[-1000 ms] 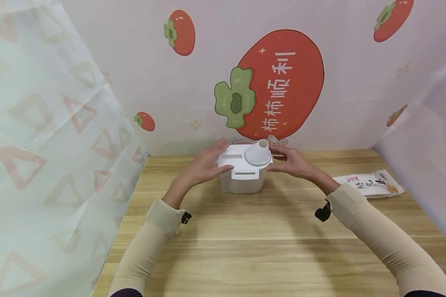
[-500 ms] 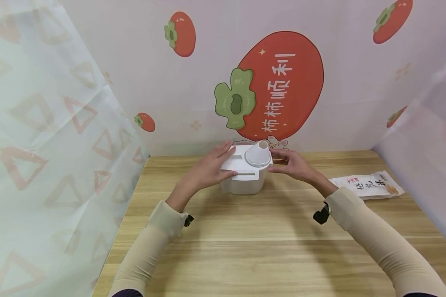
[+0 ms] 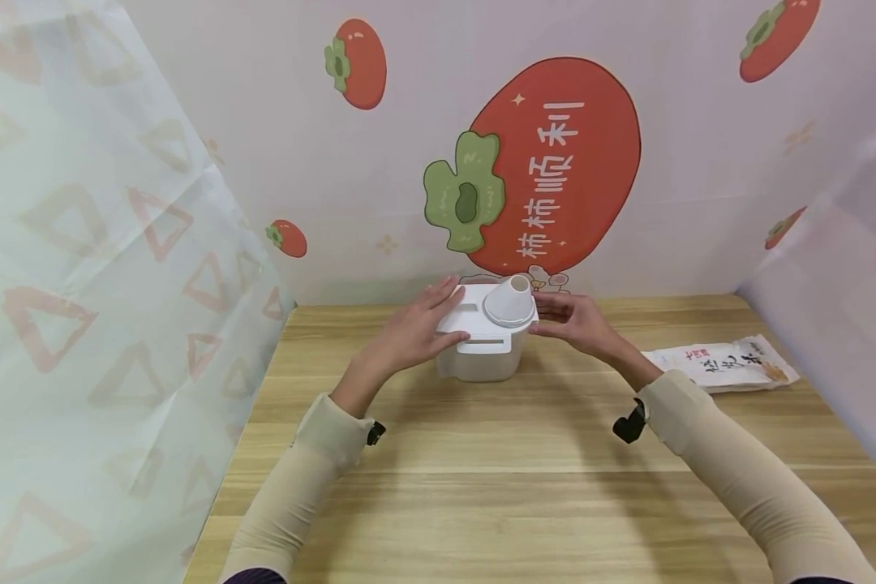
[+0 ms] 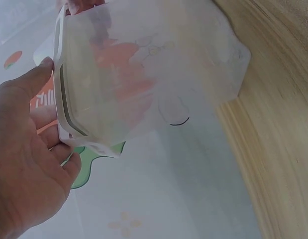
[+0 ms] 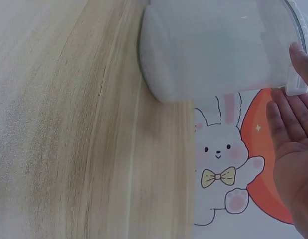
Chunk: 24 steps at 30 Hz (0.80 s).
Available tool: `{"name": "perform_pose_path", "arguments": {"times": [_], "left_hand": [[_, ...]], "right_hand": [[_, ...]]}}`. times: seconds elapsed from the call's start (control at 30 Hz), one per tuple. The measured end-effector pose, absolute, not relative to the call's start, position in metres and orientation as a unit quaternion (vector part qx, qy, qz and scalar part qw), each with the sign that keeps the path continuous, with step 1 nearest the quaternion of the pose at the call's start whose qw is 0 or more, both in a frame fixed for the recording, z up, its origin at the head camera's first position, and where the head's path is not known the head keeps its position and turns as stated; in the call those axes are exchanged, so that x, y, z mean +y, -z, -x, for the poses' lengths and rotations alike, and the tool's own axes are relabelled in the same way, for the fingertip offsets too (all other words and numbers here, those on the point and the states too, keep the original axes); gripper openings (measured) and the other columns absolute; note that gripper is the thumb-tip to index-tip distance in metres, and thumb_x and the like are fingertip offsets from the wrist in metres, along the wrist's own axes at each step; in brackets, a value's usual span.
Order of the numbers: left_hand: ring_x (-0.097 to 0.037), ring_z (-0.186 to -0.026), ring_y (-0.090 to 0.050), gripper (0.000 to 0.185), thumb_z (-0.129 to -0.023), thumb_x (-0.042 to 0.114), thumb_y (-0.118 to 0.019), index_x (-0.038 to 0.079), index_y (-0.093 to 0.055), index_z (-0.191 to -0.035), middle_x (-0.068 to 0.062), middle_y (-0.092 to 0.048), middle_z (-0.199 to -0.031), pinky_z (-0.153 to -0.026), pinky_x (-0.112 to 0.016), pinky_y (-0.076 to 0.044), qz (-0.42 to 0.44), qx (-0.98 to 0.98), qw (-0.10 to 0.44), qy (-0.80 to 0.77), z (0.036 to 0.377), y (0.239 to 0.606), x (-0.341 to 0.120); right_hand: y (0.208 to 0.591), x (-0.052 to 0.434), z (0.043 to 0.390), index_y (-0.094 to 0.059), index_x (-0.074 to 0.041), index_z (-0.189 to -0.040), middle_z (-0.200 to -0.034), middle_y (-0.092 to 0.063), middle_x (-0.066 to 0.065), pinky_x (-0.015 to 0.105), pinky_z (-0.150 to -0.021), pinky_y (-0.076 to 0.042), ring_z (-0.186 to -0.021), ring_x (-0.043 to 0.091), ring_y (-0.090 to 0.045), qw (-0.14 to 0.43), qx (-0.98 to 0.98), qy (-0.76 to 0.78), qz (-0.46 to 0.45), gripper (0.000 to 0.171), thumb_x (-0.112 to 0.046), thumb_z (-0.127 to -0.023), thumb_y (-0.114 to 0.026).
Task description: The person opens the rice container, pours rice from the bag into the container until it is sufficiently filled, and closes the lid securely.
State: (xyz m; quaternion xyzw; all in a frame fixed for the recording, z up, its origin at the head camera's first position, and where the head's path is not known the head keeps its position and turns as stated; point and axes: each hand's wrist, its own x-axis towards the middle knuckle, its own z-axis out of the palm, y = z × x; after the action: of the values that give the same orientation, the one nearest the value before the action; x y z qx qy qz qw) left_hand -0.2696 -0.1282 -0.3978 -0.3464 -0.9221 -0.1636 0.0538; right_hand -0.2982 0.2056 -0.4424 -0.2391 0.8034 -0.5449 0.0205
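Translucent white plastic container (image 3: pixel 479 361) stands on the wooden bench (image 3: pixel 526 454) at 12 o'clock, near the back wall, with a white lid (image 3: pixel 474 320) and a cone-shaped spout cap (image 3: pixel 509 300) on top. Left hand (image 3: pixel 416 328) lies over the lid's 9 o'clock edge, fingers fairly straight across the top, thumb hooked at the front rim. Right hand (image 3: pixel 577 323) touches the 3 o'clock rim with fingertips, fingers near straight. Neither hand closes into a full grip. Container looks empty, so probably light; walls stiff but smooth, likely slippery. Best hold judged to be both side walls under the lid rim. Printed food packet (image 3: pixel 723 365) lies flat at 3 o'clock, well apart.
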Motion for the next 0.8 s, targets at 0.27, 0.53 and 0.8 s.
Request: {"name": "perform_pose_path", "arguments": {"times": [0.27, 0.53, 0.8], "left_hand": [[-0.029, -0.162, -0.023, 0.082, -0.102, 0.043, -0.072, 0.004, -0.036, -0.164, -0.011, -0.025, -0.175, -0.132, -0.038, -0.016, 0.336, -0.924, 0.053, 0.173, 0.2680, 0.3974, -0.1266], [-0.031, -0.161, -0.024, 0.082, -0.101, 0.043, -0.073, 0.004, -0.037, -0.163, -0.013, -0.027, -0.174, -0.132, -0.038, -0.017, 0.335, -0.924, 0.057, 0.178, 0.2674, 0.3975, -0.1267], [-0.027, -0.161, -0.026, 0.081, -0.100, 0.041, -0.074, 0.003, -0.039, -0.162, -0.013, -0.030, -0.173, -0.132, -0.038, -0.017, 0.337, -0.922, 0.063, 0.181, 0.2682, 0.3991, -0.1272]], "right_hand": [[0.4437, 0.2094, 0.3015, -0.063, 0.005, -0.142, -0.135, -0.069, 0.025, 0.020, -0.089, -0.059, -0.113, 0.032, -0.074, 0.012, 0.812, 0.526, 0.253, 0.059, -0.001, -0.088, -0.085], [0.4420, 0.2095, 0.3052, -0.063, 0.008, -0.140, -0.134, -0.068, 0.029, 0.020, -0.090, -0.059, -0.112, 0.033, -0.074, 0.008, 0.810, 0.521, 0.270, 0.058, 0.004, -0.086, -0.085], [0.4407, 0.2099, 0.3076, -0.063, 0.009, -0.139, -0.131, -0.070, 0.028, 0.036, -0.092, -0.060, -0.112, 0.046, -0.072, 0.007, 0.814, 0.512, 0.274, 0.060, 0.004, -0.084, -0.087]]}}
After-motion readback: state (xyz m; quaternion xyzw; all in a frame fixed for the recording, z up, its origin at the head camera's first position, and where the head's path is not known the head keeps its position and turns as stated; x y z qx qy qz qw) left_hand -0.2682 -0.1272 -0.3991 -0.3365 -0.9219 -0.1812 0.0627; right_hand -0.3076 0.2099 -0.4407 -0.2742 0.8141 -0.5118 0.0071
